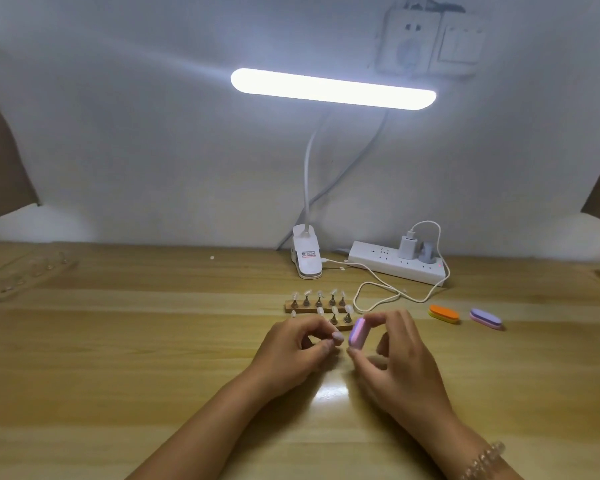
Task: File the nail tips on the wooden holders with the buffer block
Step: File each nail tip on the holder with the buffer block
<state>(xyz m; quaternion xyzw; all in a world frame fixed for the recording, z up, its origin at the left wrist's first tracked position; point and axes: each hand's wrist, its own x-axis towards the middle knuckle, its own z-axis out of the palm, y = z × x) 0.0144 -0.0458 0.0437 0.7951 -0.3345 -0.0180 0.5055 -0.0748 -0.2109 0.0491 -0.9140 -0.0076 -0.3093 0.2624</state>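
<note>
My right hand (pixel 399 362) pinches a pink and purple buffer block (pixel 357 334) between thumb and fingers, held on edge. My left hand (pixel 291 355) sits just left of it, and its fingertips pinch a small nail tip (pixel 337 337) close to the block. Right behind my hands lie two wooden holders. The far holder (pixel 317 308) carries a row of several clear nail tips on metal stands. The near holder (pixel 340 325) is partly hidden by my fingers.
An orange and yellow buffer block (pixel 444 313) and a purple one (pixel 485 318) lie to the right. A clip lamp base (pixel 307 258), a white power strip (pixel 395 265) and a looping cable (pixel 378 292) stand behind. Another holder (pixel 32 275) lies at the far left.
</note>
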